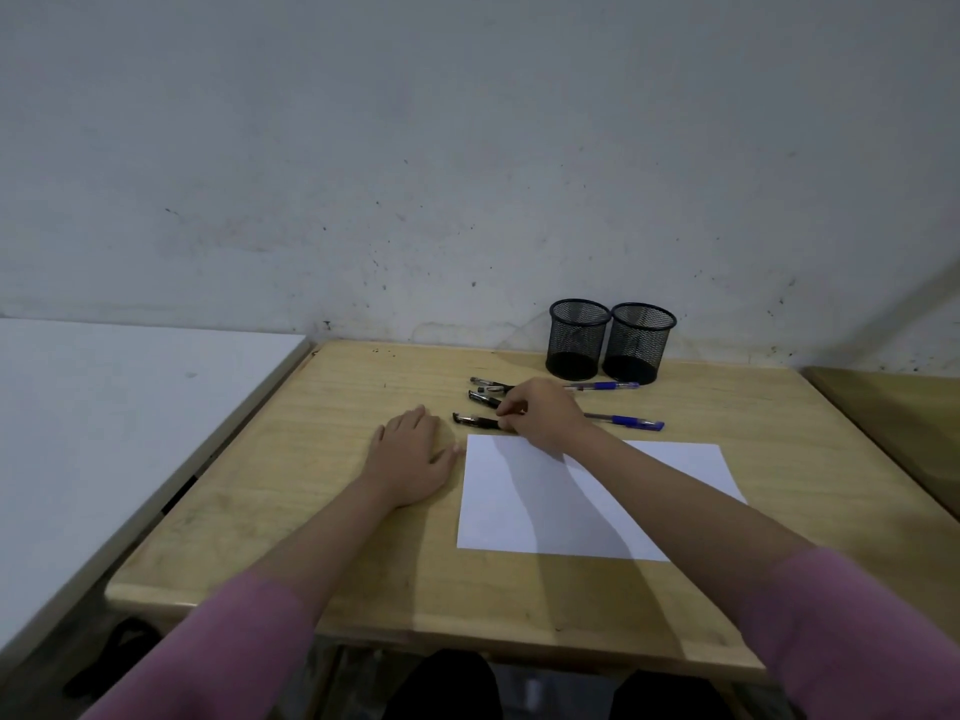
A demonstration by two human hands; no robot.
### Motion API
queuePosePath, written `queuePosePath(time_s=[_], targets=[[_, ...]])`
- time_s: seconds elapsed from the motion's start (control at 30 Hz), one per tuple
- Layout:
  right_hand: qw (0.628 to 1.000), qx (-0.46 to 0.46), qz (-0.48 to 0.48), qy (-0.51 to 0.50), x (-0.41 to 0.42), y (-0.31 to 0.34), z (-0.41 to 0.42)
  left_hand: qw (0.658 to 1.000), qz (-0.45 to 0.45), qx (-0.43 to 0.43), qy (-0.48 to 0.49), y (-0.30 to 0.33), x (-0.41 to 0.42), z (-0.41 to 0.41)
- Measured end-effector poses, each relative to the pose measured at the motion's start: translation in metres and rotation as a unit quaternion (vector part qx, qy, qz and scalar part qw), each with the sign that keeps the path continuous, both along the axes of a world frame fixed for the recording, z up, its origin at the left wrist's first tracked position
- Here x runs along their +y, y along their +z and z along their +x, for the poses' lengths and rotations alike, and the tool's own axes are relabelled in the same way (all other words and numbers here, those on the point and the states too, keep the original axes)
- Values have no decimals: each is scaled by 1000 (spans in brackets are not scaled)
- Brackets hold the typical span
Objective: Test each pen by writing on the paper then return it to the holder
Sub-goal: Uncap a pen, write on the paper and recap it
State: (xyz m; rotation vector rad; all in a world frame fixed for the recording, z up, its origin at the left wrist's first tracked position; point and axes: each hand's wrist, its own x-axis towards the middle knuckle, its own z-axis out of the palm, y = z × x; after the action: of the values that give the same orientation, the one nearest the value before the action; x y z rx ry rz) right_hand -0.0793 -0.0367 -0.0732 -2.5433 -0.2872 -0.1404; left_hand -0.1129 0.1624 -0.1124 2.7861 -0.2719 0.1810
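Note:
A blank white sheet of paper (pixel 561 501) lies on the wooden table (pixel 322 449). Just beyond its far edge lie several pens: black ones on the left and two blue ones (pixel 628 421) (pixel 608 386) on the right. My right hand (pixel 545 413) reaches over the paper, its fingertips closing on the nearest black pen (pixel 475 420), which still lies on the table. My left hand (pixel 415 454) rests flat, fingers apart, left of the paper. Two black mesh holders (pixel 577 339) (pixel 640 344) stand side by side at the back, against the wall.
A white table (pixel 104 407) adjoins on the left and another wooden surface (pixel 893 407) on the right. The grey wall (pixel 467 174) rises right behind the holders.

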Motion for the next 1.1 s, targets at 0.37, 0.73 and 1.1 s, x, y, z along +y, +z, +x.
queuePosePath(time_s=[0.37,0.73,1.1], targets=[[997,-21,66,43,-7,25,-19,965,-214,-134,-62,20,-7,-4],[927,-368,74,4,-26,38,-49,944,-245,-202,-90,64,-53,-11],[830,14,512,-218,-17,51,-62,917,-326,-191,-128,82,-85,-27]])
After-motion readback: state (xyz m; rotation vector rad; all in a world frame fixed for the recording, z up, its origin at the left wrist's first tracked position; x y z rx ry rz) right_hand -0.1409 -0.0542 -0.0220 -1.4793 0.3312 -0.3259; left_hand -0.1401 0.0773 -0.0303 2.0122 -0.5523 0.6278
